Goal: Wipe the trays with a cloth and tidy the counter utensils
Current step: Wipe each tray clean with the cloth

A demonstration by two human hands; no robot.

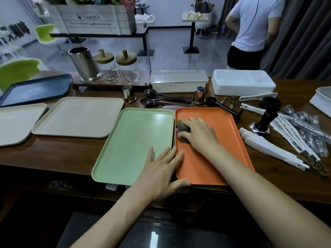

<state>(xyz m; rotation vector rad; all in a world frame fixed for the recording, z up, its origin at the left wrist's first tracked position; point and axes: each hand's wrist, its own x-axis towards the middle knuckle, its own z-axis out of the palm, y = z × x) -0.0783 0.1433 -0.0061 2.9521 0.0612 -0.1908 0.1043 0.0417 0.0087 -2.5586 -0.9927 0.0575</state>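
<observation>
**Cloth pressed on the orange tray, other hand steadying it**

The right hand (198, 135) lies in the far left part of the orange tray (220, 117), its fingers curled over a bunched dark cloth (181, 128), thumb tucked against the cloth's near side, holding it down on the tray floor. The left hand (161, 174) rests flat with its fingers (168, 154) straight and spread wide. They lie across the seam where the green tray (136, 136) meets the orange tray's left rim, and the thumb sits on the orange tray's near left corner. It grips nothing.

Both trays stand side by side, touching, at the near edge of the counter (53, 154), and their near ends reach slightly past it. Left of the green tray lies a beige tray (78, 117), then a second beige tray (16, 122) at the left edge, with a dark blue tray (35, 88) behind them.

Along the far side of the two trays lie brown scoops (148, 101) between two small steel cups (129, 93). To the right of the orange tray stands a black tamper (266, 119) among white-handled utensils (272, 149). At the counter's far edge are a steel canister (84, 67), two glass jars (129, 68) and two white boxes (179, 81).
</observation>
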